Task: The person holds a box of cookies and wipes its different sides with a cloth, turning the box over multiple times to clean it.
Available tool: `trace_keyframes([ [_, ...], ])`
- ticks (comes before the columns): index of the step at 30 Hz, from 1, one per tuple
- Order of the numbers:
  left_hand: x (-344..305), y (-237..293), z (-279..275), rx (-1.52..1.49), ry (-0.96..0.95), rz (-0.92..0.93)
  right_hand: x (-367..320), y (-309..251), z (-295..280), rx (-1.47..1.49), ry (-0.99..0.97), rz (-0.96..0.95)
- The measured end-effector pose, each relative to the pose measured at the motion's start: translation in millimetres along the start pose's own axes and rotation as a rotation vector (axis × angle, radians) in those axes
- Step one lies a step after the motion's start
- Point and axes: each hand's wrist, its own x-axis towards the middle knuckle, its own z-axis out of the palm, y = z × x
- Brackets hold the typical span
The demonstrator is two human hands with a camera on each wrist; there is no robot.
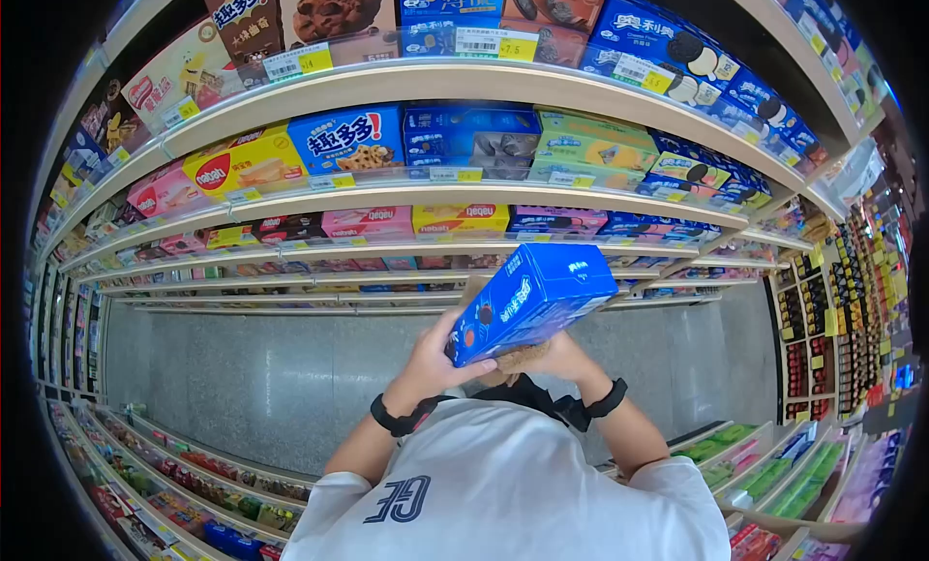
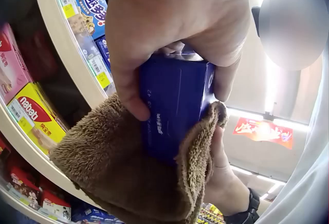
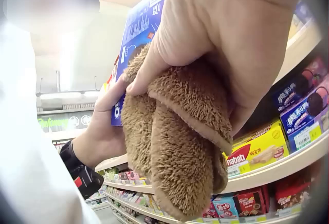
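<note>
Head view: blue biscuit box (image 1: 532, 300) held up off any shelf, tilted over the aisle floor (image 1: 281, 367), in front of the stocked shelf (image 1: 503, 195) and below its front edge as seen from here. Left hand (image 1: 435, 353) grips the box's end; right hand (image 1: 559, 358) is under its far side, brown cloth (image 1: 524, 356) between. Left wrist view: left thumb on one face, fingers round the opposite one, span about the box's narrow width. Cloth wraps loosely about the lower part, pile outward; right hand shows behind it. Yellow carton (image 2: 45, 112) stands at a shelf's front edge, well apart. Right wrist view: right hand curls round the bunched cloth, thumb along it, pressing it near the box's printed face; exact contact under the folds cannot be told. Handling, my judgement: box light, card walls stiff at corners but likely to dent mid-face, glossy and rather slippery; contents probably brittle. Best hold: across the narrow sides near an end, lightly. Cloth soft, limp, grippy; take it by a bunched fold.
</note>
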Motion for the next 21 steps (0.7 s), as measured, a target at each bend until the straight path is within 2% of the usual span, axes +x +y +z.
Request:
trace_keyframes([
  [2,-1,0,2,-0.041,-0.020,0.008,-5,-2,2,0.178,-0.031,0.130],
  [3,-2,-2,1,-0.046,-0.016,0.005,-4,6,2,0.176,-0.032,0.137],
  [5,-1,-4,1,-0.030,-0.047,0.022,-1,28,-5,0.072,-0.019,0.027],
  [9,8,8,-3,0.097,-0.016,0.040,2,24,-2,-0.033,0.086,-0.016],
  [11,11,7,-7,0.332,0.172,0.165,4,6,5,-0.234,0.250,-0.101],
  [12,9,7,-10,0.289,0.176,0.105,11,63,-18,-0.238,0.341,-0.359],
  [13,8,8,-13,0.290,0.177,0.105,14,49,-17,-0.237,0.341,-0.360],
  [15,4,10,-20,0.118,0.079,0.000,22,18,-21,-0.766,0.768,-0.694],
  [16,0,5,-23,0.118,0.079,-0.001,23,15,-23,-0.766,0.768,-0.693],
  [18,-11,-11,-27,-0.192,-0.059,-0.047,22,11,-30,-0.919,0.889,-0.801],
  [19,-14,-17,-27,-0.191,-0.059,-0.048,23,8,-31,-0.918,0.889,-0.801],
  [21,-18,-25,-26,-0.455,-0.111,-0.068,25,3,-33,-1.150,0.950,-0.861],
])
